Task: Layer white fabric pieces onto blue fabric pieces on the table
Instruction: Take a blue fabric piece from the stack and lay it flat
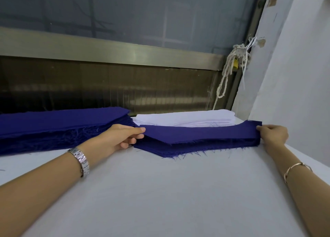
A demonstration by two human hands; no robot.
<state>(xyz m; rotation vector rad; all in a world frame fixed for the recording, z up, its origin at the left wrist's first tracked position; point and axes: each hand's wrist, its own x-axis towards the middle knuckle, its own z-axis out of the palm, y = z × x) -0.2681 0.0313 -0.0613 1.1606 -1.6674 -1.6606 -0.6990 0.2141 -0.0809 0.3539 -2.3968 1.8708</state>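
Head view, left hand (123,138), right hand (273,135) gripping blue fabric stack (196,135)

A single wide head-worn camera looks forward and down, close over the white surface (160,192); the left hand (123,136) and right hand (273,135) sit mid-frame, a window (125,13) across the top.

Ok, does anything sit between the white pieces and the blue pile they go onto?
Nothing visible. The white stack lies directly behind the small blue pile; only the left hand and right hand hold the pile's ends.
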